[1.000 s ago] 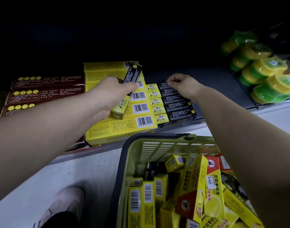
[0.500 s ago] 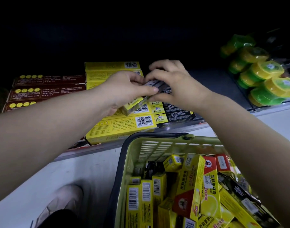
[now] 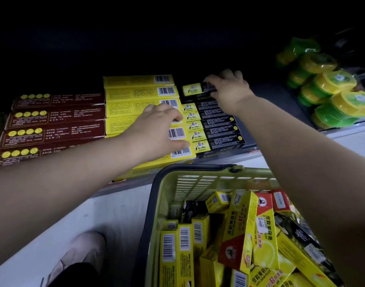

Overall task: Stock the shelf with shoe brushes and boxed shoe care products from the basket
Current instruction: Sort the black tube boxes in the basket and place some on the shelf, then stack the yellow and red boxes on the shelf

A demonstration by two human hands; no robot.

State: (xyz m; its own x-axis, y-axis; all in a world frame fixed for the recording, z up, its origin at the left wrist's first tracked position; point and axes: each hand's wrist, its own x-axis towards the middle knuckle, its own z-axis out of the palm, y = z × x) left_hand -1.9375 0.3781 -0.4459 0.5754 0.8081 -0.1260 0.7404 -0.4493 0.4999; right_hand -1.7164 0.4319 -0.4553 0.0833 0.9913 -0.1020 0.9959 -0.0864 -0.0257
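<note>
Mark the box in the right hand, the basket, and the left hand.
black-and-yellow box [image 3: 193, 89], head view, its yellow end.
basket [image 3: 200, 184], head view, far slotted wall.
left hand [image 3: 156, 129], head view, back of hand.

The long yellow cardboard boxes [image 3: 140, 93] on the shelf look like smooth printed card with a slight sheen, white barcode patches on their faces. Beside them the dark maroon cardboard boxes [image 3: 57, 116] read more matt — gold dots catch a little light. The narrow black-and-yellow boxes [image 3: 214, 133] are glossy card. The olive-green plastic basket [image 3: 198, 183] has a slotted moulded wall and a darker smooth rim. The round green and yellow plastic tubs [image 3: 334, 94] shine — clearly glossy. The pale floor [image 3: 115, 214] looks smooth.
</note>
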